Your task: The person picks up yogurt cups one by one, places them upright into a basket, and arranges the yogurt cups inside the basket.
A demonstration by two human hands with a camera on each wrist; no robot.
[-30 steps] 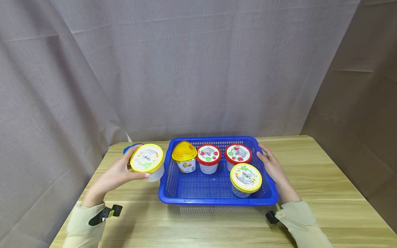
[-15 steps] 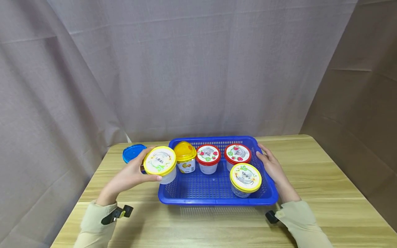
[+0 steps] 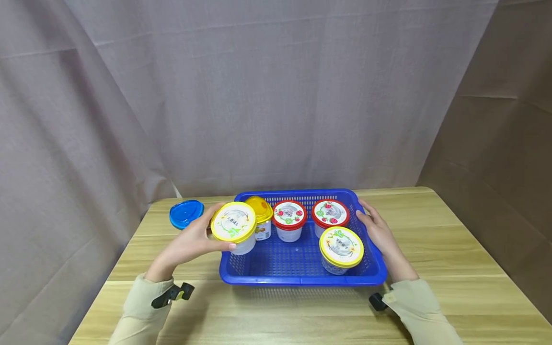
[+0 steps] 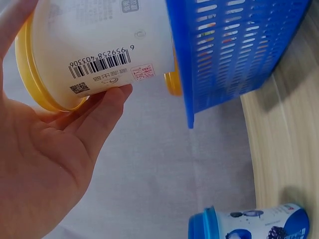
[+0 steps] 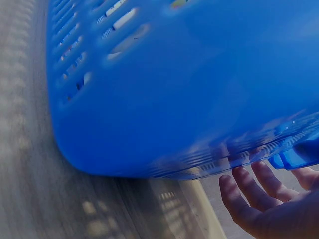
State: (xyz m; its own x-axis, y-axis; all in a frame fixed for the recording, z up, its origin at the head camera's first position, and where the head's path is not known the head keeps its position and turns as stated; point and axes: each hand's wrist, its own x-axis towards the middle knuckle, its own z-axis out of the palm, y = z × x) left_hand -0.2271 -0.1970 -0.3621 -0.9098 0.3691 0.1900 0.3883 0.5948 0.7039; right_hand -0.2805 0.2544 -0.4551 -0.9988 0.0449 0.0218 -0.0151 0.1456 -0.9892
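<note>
In the head view my left hand [image 3: 194, 242] grips a white tub with a yellow lid [image 3: 234, 222], above the left rim of the blue plastic basket [image 3: 297, 281]. Its barcoded side [image 4: 102, 62] faces the left wrist camera. My right hand [image 3: 381, 235] holds the basket's right rim, thumb over the edge, fingers [image 5: 249, 191] against the outer wall. Inside the basket stand a yellow dome-lidded cup [image 3: 263, 211], partly hidden by the held tub, two red-lidded tubs [image 3: 290, 214] [image 3: 330, 213] and another yellow-lidded tub [image 3: 341, 247].
A blue-lidded cup [image 3: 186, 213] stands on the wooden table [image 3: 276, 316] left of the basket, behind my left hand. Its printed side [image 4: 264, 224] shows in the left wrist view. Grey cloth [image 3: 258, 96] hangs behind the table, with a brown panel [image 3: 496, 158] at the right.
My left hand has carried the yellow-lidded tub rightward, from beside the basket to over its left rim, uncovering the blue-lidded cup. My right hand and the basket stay nearly still.
</note>
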